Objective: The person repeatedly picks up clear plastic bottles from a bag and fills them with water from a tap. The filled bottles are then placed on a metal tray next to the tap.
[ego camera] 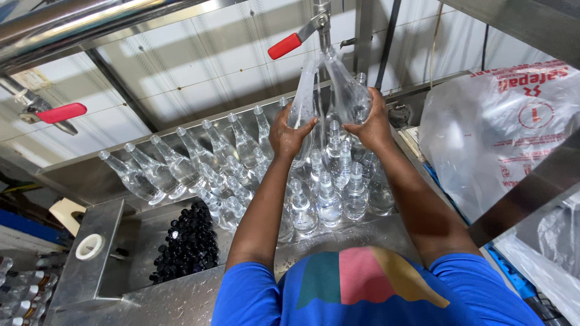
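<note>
Head view: 2 clear bottles [326, 90] in hands [290, 136].

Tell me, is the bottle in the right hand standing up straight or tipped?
Tipped. The right hand holds the clear bottle slanted, its neck up toward the metal pipe, while the left hand holds another bottle.

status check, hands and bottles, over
Left hand grips one clear bottle; right hand grips second bottle, both raised under the spout. Crowded bottles stand below.
</note>
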